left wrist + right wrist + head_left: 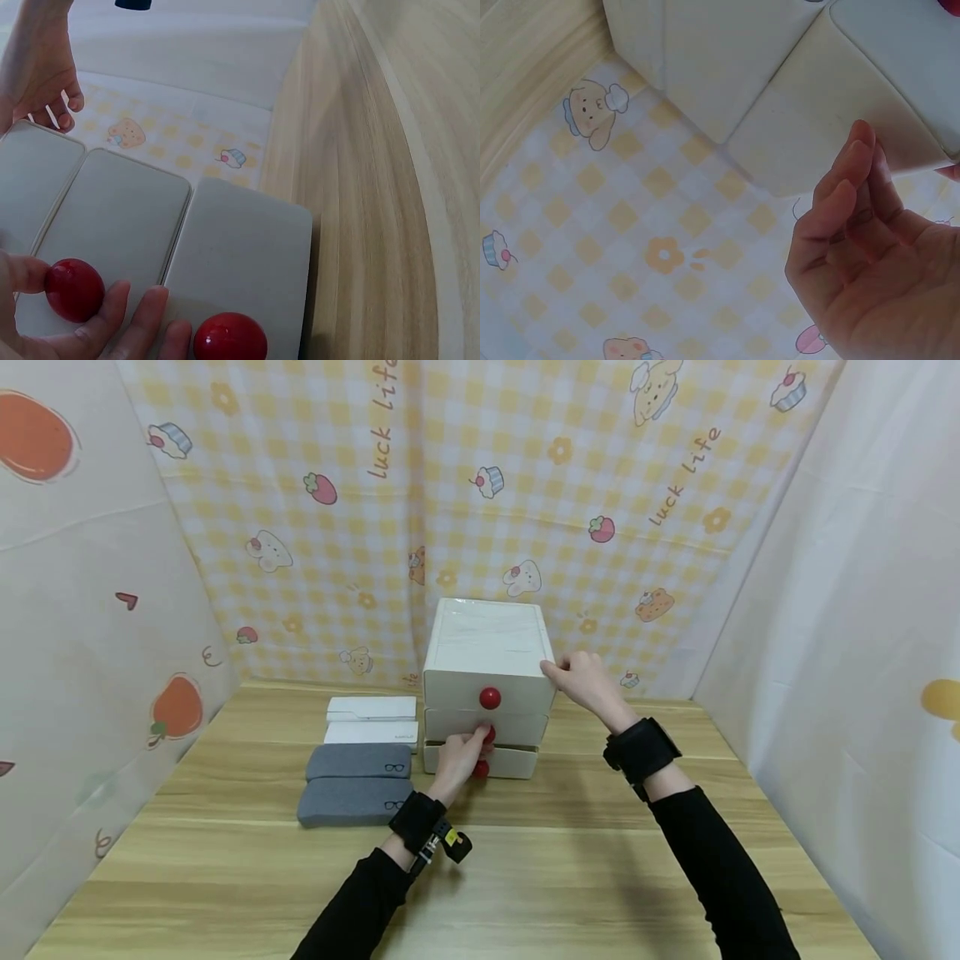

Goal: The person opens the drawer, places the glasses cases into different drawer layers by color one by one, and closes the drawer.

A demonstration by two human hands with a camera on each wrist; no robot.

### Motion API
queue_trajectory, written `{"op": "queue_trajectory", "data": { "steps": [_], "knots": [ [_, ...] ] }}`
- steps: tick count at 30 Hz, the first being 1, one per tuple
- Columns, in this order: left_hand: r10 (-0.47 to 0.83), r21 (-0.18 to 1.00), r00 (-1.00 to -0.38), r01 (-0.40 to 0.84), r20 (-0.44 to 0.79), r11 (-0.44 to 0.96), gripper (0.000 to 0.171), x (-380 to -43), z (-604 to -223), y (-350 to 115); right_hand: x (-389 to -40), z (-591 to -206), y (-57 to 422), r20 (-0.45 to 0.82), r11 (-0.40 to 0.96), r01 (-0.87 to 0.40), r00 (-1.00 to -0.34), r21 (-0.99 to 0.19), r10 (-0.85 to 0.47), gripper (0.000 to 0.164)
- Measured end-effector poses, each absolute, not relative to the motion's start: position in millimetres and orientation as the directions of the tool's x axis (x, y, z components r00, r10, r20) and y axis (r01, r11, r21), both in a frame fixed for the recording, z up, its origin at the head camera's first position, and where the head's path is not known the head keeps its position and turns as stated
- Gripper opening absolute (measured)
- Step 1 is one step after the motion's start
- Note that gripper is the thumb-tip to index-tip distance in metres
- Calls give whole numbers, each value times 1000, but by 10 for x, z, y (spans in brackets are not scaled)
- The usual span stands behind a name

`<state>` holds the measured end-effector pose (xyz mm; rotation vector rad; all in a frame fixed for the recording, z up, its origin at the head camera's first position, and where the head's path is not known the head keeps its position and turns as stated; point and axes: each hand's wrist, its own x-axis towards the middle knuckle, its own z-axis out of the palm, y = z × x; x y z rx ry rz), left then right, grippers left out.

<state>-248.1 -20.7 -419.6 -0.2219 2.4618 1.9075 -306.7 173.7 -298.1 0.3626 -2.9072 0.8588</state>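
A white three-tier drawer box (491, 639) stands at the back of the table, a round red knob (490, 697) on its top drawer. My left hand (456, 762) pinches the red knob (75, 290) of the middle drawer (124, 206) between thumb and fingers. Its other fingers extend across the drawer fronts, near the bottom drawer's red knob (230, 337). A narrow dark gap shows above the bottom drawer (513, 763). At the upper right front corner, my right hand (588, 683) rests against the box, fingers loosely bent along its side and thumb at the top edge.
Left of the box lie two grey glasses cases (358, 762) (352, 802), one in front of the other. Behind them are white flat boxes (371, 732). A yellow checked curtain (337, 568) hangs right behind the wooden table (540, 877), with pale cloth at both sides.
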Motion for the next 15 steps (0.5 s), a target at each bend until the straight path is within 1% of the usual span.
{"op": "queue_trajectory", "data": {
  "steps": [8,15],
  "knots": [
    [-116,960,-987,-136,-110,246,55,-2466,-4192,-191,-3066,-2958,1713,171,838,-252,-966,-484,-192,48],
    [-128,959,-986,-140,-111,248,53,-2454,-4207,-176,-3062,-2953,1696,169,858,-242,-968,-452,-184,49]
  ]
}}
